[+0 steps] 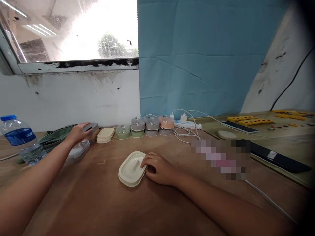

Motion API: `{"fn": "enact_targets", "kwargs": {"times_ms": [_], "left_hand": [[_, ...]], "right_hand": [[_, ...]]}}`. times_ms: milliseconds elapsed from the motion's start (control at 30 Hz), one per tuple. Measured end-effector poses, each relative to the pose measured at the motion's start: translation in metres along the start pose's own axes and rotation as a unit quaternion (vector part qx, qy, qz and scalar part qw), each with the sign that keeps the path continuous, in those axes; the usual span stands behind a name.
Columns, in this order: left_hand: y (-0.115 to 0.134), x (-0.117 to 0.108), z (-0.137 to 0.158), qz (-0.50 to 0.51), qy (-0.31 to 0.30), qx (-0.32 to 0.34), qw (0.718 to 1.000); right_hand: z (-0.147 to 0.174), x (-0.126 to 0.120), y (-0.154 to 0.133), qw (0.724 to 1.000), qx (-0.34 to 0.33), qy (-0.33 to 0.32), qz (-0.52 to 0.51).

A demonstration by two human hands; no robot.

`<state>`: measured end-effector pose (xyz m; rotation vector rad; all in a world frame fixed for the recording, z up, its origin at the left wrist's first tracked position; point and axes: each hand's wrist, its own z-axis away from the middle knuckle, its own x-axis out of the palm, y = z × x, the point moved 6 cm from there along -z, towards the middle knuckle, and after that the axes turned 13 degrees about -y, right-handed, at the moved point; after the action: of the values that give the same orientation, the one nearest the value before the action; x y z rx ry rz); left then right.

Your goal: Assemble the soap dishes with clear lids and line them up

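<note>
A cream plastic lid [131, 170], rounded and oblong with a raised rim and a ridge in its middle, lies on the brown table in front of me. My right hand [159, 168] pinches its right edge between thumb and fingers. At the back left, my left hand [78, 133] reaches to a grey lid-like piece [94, 127] on top of a stack, thumb and fingers at its edge. Part of that stack is hidden behind the hand. Just right of it sit stacked cream lids [105, 134]. Below the left wrist is a clear plastic container [80, 150].
Green, grey and pink boxes [151, 124] line the back. A water bottle [21, 139] and dark green bag [57, 136] stand left. White cables [187, 131] run from a power strip [188, 124]. Phones [275, 155] and yellow parts [256, 120] lie right.
</note>
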<state>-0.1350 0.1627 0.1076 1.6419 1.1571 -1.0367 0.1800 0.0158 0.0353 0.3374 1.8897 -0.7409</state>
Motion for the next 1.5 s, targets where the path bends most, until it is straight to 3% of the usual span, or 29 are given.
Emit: {"fn": "enact_targets", "kwargs": {"times_ms": [100,167,267,333,400,533,667,767,933,1100,1300,1500], "left_hand": [[0.059,-0.001,0.028,-0.001,0.042,0.095,0.995],[0.107,0.011,0.062,-0.004,-0.013,0.181,0.983],[0.169,0.036,0.126,-0.035,-0.119,0.315,0.941],[0.192,0.052,0.161,-0.066,-0.156,0.380,0.909],[0.199,0.062,0.178,-0.107,-0.148,0.393,0.901],[0.193,0.067,0.174,-0.168,-0.138,0.367,0.904],[0.174,0.048,0.151,-0.192,-0.126,0.330,0.916],[0.147,0.029,0.122,-0.196,-0.081,0.283,0.935],[0.094,0.020,0.053,-0.229,-0.002,0.181,0.956],[0.056,0.039,-0.003,-0.229,-0.040,0.087,0.969],[0.049,0.058,-0.017,-0.210,-0.073,0.082,0.972],[0.049,0.060,-0.015,-0.204,-0.111,0.079,0.970]], "right_hand": [[0.000,0.000,0.000,1.000,-0.001,0.002,-0.001],[0.000,0.001,0.000,1.000,-0.002,0.000,-0.003],[0.000,0.002,0.001,1.000,0.004,0.001,-0.007],[0.000,0.002,0.002,1.000,0.010,0.002,-0.014],[0.001,0.003,0.002,1.000,0.012,0.003,-0.025],[0.002,0.002,0.004,0.998,0.042,0.032,-0.036],[0.006,-0.005,0.010,0.991,0.081,0.103,-0.036],[0.006,-0.009,0.011,0.987,0.080,0.129,-0.049],[-0.001,0.006,0.008,0.997,0.076,-0.011,-0.022],[0.000,0.011,0.007,0.995,0.087,-0.047,-0.001],[0.000,0.011,0.006,0.995,0.082,-0.050,0.009],[0.000,0.011,0.007,0.995,0.082,-0.050,0.008]]}}
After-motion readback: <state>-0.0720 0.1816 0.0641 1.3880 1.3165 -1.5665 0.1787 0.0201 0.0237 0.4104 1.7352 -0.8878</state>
